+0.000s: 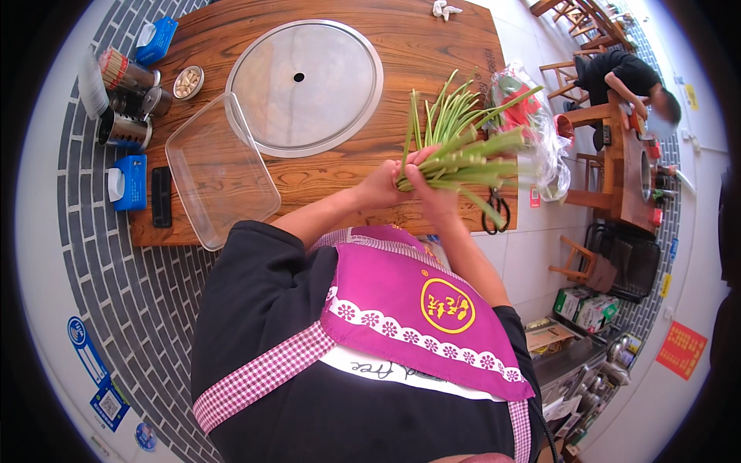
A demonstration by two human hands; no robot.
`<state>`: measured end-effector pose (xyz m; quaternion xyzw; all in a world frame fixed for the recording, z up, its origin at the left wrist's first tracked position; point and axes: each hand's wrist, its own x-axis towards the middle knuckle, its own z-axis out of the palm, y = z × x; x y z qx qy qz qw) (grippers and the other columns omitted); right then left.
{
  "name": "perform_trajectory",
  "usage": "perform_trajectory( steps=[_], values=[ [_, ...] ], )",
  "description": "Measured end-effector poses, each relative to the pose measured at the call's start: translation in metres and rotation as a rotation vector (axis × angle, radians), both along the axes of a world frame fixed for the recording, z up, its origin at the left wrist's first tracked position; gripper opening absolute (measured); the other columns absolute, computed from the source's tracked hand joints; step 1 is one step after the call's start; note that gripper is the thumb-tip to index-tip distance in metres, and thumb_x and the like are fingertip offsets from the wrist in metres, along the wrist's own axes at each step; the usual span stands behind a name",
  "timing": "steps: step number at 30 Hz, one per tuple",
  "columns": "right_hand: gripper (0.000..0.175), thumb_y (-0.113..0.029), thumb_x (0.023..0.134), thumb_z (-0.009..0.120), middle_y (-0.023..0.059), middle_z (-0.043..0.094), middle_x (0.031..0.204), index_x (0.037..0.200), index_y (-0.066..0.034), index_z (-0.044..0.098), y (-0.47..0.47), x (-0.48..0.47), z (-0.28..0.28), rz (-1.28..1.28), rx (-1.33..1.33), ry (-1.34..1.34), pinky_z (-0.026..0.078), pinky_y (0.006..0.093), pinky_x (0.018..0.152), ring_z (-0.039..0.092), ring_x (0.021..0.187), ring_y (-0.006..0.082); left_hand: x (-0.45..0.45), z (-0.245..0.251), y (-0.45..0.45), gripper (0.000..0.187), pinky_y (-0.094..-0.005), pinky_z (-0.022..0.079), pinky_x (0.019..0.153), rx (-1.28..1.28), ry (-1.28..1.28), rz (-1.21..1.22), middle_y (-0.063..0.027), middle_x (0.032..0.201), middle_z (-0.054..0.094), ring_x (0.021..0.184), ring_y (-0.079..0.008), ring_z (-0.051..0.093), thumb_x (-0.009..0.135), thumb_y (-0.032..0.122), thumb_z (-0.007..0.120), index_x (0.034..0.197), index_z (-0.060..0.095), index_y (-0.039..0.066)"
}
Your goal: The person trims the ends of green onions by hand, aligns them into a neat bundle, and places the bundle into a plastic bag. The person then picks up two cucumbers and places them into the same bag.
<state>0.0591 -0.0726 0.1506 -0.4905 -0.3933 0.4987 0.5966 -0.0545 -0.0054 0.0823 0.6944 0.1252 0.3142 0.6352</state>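
Observation:
Both my hands are around a bunch of long green vegetable stems [472, 159], above the right part of the wooden table. My left hand [385, 182] grips the bunch at its left end, and my right hand [431, 182] closes on it from the near right. The cut ends fan out to the right, slightly blurred. More thin green stems [448, 116] lie just beyond my hands. Black-handled scissors [506, 217] rest at the table's near right edge, partly covered by a stem. A clear plastic bag [547, 150] with red and green on it is at the right edge.
The wooden table [324, 185] holds a round metal cover [312, 110], an empty clear plastic tub [223, 179], a bowl of garlic cloves [188, 82], tissue packs [130, 182] and a chopstick holder [124, 72]. Crumpled tissue [446, 10] lies at the far edge. A person [622, 81] sits at another table.

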Motion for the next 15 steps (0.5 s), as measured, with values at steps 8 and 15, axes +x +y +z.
perform_trajectory(
  steps=[8,15],
  values=[
    [0.013,-0.006,0.087,0.068,0.0037,0.064,0.077,0.094,0.0007,0.059,0.029,0.016,0.057,0.046,0.032,0.049,0.051,0.0272,0.065,0.062,0.071,0.0122,0.006,0.033,0.033,0.032,-0.0347,0.05,0.061,-0.436,0.179,-0.688,-0.0081,0.072,0.063,0.064,-0.0225,0.064,0.074,0.018,0.082,0.092,0.06,0.005],
    [0.008,0.001,0.092,0.06,0.0057,0.059,0.082,0.09,-0.003,0.053,0.011,-0.017,0.021,-0.372,0.12,-0.229,0.053,0.0295,0.074,0.059,0.072,0.0121,0.016,0.004,-0.012,0.042,-0.0377,0.052,0.077,0.216,0.03,0.459,-0.0122,0.1,0.068,0.088,-0.0272,0.067,0.074,0.02,0.082,0.11,0.063,0.008]
  ],
)
